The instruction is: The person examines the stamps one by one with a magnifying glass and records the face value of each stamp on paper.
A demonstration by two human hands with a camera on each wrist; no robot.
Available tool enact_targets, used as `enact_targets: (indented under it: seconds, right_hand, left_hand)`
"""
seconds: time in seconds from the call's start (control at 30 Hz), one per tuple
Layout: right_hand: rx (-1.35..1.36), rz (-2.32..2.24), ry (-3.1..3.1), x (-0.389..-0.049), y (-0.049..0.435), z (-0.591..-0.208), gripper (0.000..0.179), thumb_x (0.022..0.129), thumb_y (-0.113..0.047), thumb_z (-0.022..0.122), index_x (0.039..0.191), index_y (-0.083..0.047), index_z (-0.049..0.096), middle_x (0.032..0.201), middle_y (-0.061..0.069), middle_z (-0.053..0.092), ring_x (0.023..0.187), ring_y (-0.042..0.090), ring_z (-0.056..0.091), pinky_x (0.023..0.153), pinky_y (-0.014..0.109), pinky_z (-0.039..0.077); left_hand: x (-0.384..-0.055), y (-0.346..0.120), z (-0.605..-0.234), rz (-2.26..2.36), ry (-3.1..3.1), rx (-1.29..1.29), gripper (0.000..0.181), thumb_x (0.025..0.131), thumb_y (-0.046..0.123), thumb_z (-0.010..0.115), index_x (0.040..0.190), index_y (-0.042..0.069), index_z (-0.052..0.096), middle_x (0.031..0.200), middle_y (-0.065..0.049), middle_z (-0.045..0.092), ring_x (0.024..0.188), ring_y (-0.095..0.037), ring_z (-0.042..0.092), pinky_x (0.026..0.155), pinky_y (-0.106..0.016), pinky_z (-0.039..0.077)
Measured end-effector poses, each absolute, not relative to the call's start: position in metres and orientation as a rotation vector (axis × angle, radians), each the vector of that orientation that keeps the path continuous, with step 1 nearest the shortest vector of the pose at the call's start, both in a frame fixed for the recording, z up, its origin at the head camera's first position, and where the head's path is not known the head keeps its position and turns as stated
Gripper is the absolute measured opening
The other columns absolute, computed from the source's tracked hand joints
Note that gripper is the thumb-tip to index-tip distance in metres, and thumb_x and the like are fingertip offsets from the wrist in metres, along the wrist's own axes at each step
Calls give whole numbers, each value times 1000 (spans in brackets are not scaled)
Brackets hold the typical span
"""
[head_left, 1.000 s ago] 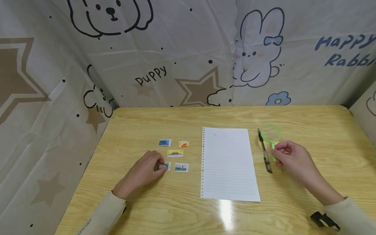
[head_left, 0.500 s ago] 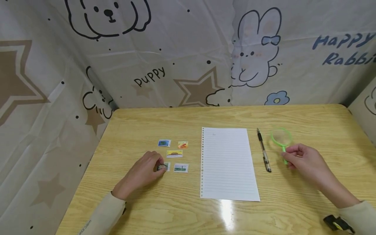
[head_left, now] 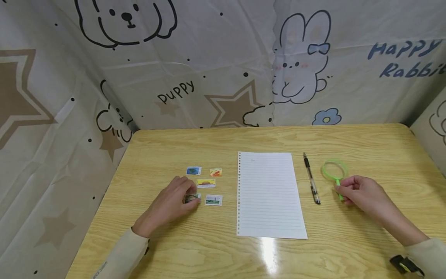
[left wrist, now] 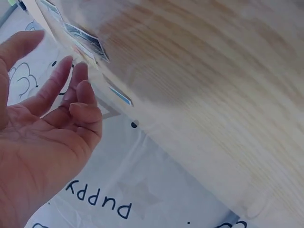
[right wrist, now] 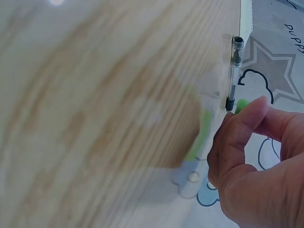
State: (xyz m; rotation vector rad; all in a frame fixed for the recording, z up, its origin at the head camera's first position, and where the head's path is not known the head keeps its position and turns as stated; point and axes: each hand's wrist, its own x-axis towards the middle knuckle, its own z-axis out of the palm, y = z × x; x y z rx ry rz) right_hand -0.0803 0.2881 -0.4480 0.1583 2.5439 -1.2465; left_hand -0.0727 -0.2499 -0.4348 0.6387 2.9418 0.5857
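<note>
My left hand (head_left: 172, 203) is over a small postage stamp (head_left: 192, 198), which the fingers and thumb partly cover. Thumb and fingers stand apart; the left wrist view shows nothing between them and several stamps close by. Beside it lies a stamp with a green landscape (head_left: 213, 200). Further back are a yellow stamp (head_left: 206, 183), an orange one (head_left: 216, 172) and a blue one (head_left: 193, 171). At the right, my right hand (head_left: 366, 192) pinches the handle of a green magnifying glass (head_left: 335, 170), lens end pointing away from me. The handle end (right wrist: 242, 104) peeks past the fingers in the right wrist view.
A lined sheet of paper (head_left: 270, 197) with punched holes lies mid-table between the hands. Right of it rests a black pen (head_left: 311, 179), near the magnifying glass. Printed cloth (head_left: 237, 58) hangs behind the wooden table (head_left: 195, 252) and along its sides.
My right hand has carried the magnifying glass right, away from the pen, and slightly towards me. My left thumb and fingers have spread apart at the stamp.
</note>
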Motion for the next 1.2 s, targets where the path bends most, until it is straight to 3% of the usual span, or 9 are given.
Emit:
enact_targets:
  seconds: [0.17, 0.23, 0.33, 0.47, 0.83, 1.03, 1.2]
  right_hand:
    - [147, -1239, 2544, -82, 288, -450, 38, 110, -21, 66, 121, 15, 59, 92, 9, 69, 73, 14, 66, 64, 29, 58]
    - [143, -1224, 2552, -82, 288, -450, 37, 109, -20, 67, 120, 15, 59, 91, 8, 69, 73, 15, 66, 64, 29, 58]
    - [136, -1210, 2558, -82, 288, -451, 36, 109, -18, 68, 119, 15, 60, 91, 8, 69, 73, 15, 67, 63, 29, 58]
    - [129, -1192, 2540, -83, 289, -452, 35, 108, -18, 69, 119, 14, 59, 91, 8, 69, 73, 16, 67, 64, 30, 59]
    - [110, -1113, 2549, -86, 288, -449, 30, 108, -20, 70, 111, 8, 60, 87, 6, 69, 76, 18, 68, 64, 29, 58]
    - [103, -1079, 2568, -89, 288, -448, 29, 107, -21, 71, 108, 6, 61, 84, 4, 70, 75, 18, 67, 63, 29, 58]
    - [95, -1063, 2571, -90, 288, -447, 29, 107, -21, 71, 106, 6, 61, 81, 3, 69, 74, 19, 66, 63, 29, 58]
  left_hand:
    - [-75, -243, -431, 630, 2905, 722, 44, 96, 36, 85, 124, 5, 69, 126, -5, 66, 114, -24, 54, 98, -49, 51]
    - [-77, -239, -430, 655, 2871, 744, 53, 96, 40, 85, 131, 5, 67, 134, -7, 65, 126, -28, 54, 111, -54, 45]
    - [-80, -231, -430, 672, 2831, 788, 65, 96, 47, 84, 140, 4, 63, 141, -8, 62, 135, -31, 52, 117, -56, 40]
    - [-84, -220, -428, 656, 2790, 859, 77, 94, 54, 84, 148, 5, 58, 146, -9, 58, 134, -31, 49, 112, -54, 44]
    - [-100, -187, -426, 536, 2722, 1006, 103, 82, 57, 94, 159, 5, 48, 170, -19, 35, 153, -39, 33, 120, -56, 35]
    - [-108, -173, -427, 541, 2676, 1077, 100, 82, 57, 94, 158, 8, 51, 173, -22, 30, 153, -41, 31, 120, -61, 33]
    - [-113, -166, -431, 505, 2666, 1107, 99, 83, 61, 91, 158, 8, 53, 174, -20, 28, 154, -40, 29, 121, -58, 30]
